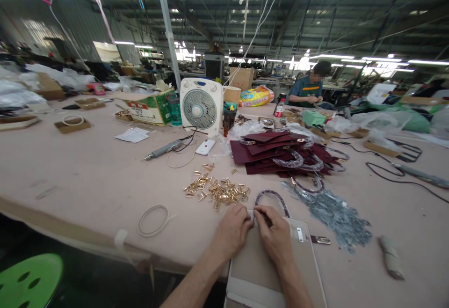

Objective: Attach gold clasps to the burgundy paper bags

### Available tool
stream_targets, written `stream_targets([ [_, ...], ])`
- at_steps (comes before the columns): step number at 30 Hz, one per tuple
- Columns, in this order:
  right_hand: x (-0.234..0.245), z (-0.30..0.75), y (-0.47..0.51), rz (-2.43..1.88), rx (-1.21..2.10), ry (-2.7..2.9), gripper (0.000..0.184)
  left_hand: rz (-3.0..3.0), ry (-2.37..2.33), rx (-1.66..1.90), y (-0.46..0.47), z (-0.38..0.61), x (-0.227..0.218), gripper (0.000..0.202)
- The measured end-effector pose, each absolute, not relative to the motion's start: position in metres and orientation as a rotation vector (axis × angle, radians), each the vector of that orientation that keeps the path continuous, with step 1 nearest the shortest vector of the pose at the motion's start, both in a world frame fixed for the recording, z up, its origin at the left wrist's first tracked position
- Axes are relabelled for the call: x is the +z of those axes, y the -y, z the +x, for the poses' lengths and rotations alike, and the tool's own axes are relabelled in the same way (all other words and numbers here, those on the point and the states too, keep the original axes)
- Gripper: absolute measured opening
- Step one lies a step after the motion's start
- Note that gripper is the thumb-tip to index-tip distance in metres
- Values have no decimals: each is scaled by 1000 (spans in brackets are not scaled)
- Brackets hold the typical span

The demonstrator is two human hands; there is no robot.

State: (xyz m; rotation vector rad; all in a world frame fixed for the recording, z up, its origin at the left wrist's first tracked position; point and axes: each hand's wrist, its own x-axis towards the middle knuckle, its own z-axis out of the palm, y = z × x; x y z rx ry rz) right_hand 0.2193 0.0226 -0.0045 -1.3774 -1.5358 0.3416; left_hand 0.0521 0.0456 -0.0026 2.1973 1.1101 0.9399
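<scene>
- Here, a long pink table [87, 177] fills a strip-lit workshop, fan [201, 106] at centre.
- Lower centre, left hand [233, 231] and right hand [277, 238] pinch a curved strap [271, 193]; its end is hidden by fingers.

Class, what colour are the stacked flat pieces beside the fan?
The stacked pieces are burgundy; head view.

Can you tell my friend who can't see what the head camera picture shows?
The left hand and right hand pinch one end of a curved purplish handle above a board on a beige worktable. Behind are gold metal fittings, maroon panels and a white fan.
</scene>
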Motion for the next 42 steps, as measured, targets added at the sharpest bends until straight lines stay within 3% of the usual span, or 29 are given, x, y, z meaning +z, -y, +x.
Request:
stream_targets([
  [3,-8,220,-21,-1399,347,1507,21,2134,-1093,967,-45,50,-3,5],
  [8,-7,225,-18,-1412,430,1458,22,2014,-1034,960,-47,48,-4,37],
  [17,5,224,-15,-1365,452,1661,15,1935,-1007,992,-47,48,-1,33],
  [23,1,220,-17,-1420,383,1754,13,1947,-1009,1021,-47,48,-2,20],
  [34,1,218,-23,-1482,252,1798,10,1988,-1031,1023,-47,49,-6,21],
  [42,3,218,-24,-1469,261,1833,6,1987,-1029,990,-47,48,-7,33],
])
